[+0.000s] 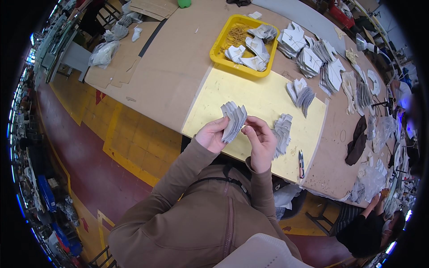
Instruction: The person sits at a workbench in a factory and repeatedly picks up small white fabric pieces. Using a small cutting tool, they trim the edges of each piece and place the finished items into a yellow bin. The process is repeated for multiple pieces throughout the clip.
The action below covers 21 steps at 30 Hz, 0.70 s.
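My left hand [211, 135] gripped a fanned stack of grey-white cut paper pieces [233, 119]; my right hand [262, 140] pinched its edge. One similar stack [282, 129] lay beside it on the yellow worktop mat [254, 100], many more waited beyond.

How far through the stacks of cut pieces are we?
Done, apparently: fanned stacks lined up on the far table and some in the yellow tray. In hand: the left hand and right hand grip one grey stack. Left, it seems: the loose stack beside the right hand.
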Motion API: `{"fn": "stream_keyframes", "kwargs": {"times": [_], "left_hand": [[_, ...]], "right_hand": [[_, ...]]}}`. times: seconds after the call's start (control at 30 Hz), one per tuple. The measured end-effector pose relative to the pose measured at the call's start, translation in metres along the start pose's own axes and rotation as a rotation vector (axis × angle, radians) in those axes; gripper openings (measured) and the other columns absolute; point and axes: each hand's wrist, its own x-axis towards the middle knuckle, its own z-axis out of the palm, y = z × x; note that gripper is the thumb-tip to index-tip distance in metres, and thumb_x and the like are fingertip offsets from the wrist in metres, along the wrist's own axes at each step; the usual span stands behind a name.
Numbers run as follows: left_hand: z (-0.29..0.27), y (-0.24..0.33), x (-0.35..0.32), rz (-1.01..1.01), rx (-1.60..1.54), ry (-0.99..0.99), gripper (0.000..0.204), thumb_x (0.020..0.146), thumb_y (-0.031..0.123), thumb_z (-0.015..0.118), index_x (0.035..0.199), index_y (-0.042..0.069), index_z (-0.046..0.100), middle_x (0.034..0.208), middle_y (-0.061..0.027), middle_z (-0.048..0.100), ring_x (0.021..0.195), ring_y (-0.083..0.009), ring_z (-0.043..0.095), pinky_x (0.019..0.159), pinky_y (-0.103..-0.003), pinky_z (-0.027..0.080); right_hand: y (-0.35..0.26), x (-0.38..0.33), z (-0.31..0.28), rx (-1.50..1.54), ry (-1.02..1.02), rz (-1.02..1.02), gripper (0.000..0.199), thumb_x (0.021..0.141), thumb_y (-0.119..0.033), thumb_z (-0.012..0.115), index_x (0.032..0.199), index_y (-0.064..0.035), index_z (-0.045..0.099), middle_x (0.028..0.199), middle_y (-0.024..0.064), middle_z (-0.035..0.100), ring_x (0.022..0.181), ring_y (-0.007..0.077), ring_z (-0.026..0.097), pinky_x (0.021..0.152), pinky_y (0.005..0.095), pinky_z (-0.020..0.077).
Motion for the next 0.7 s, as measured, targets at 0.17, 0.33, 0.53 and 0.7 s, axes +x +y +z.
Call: {"fn": "stream_keyframes", "kwargs": {"times": [0.17,0.33,0.53,0.7], "left_hand": [[-0.002,0.000,0.000,-0.008,0.002,-0.003,0.041,0.105,0.023,0.043,0.136,-0.004,0.044,0.129,-0.0116,0.057,0.117,-0.0172,0.056,0.102,-0.032,0.044],[0.003,0.001,-0.001,0.002,0.026,0.007,0.042,0.105,0.024,0.042,0.137,-0.004,0.043,0.130,-0.0139,0.057,0.118,-0.0185,0.056,0.102,-0.033,0.045],[-0.003,0.004,-0.002,-0.123,-0.175,0.075,0.036,0.106,0.027,0.041,0.129,0.001,0.051,0.118,-0.0127,0.062,0.103,-0.0204,0.061,0.094,-0.034,0.049],[-0.011,0.007,-0.001,-0.214,-0.316,0.067,0.034,0.106,0.026,0.040,0.122,0.000,0.054,0.107,-0.0148,0.064,0.094,-0.0230,0.062,0.087,-0.035,0.051]], "right_hand": [[0.004,0.001,0.005,0.036,-0.025,-0.009,0.031,0.093,0.002,0.059,0.123,0.0073,0.055,0.107,0.0109,0.065,0.096,0.0139,0.062,0.087,0.0272,0.0505],[0.002,0.001,0.006,0.081,-0.005,0.036,0.035,0.093,0.004,0.058,0.127,0.0076,0.051,0.107,0.0114,0.062,0.097,0.0136,0.059,0.089,0.0261,0.0488],[0.004,-0.001,0.005,0.061,-0.028,0.041,0.033,0.096,0.002,0.054,0.128,0.0081,0.051,0.105,0.0107,0.062,0.095,0.0129,0.059,0.087,0.0256,0.0487],[0.005,-0.002,0.005,0.021,-0.039,0.037,0.032,0.097,0.000,0.052,0.128,0.0084,0.052,0.103,0.0093,0.063,0.089,0.0117,0.058,0.083,0.0251,0.0478]]}}
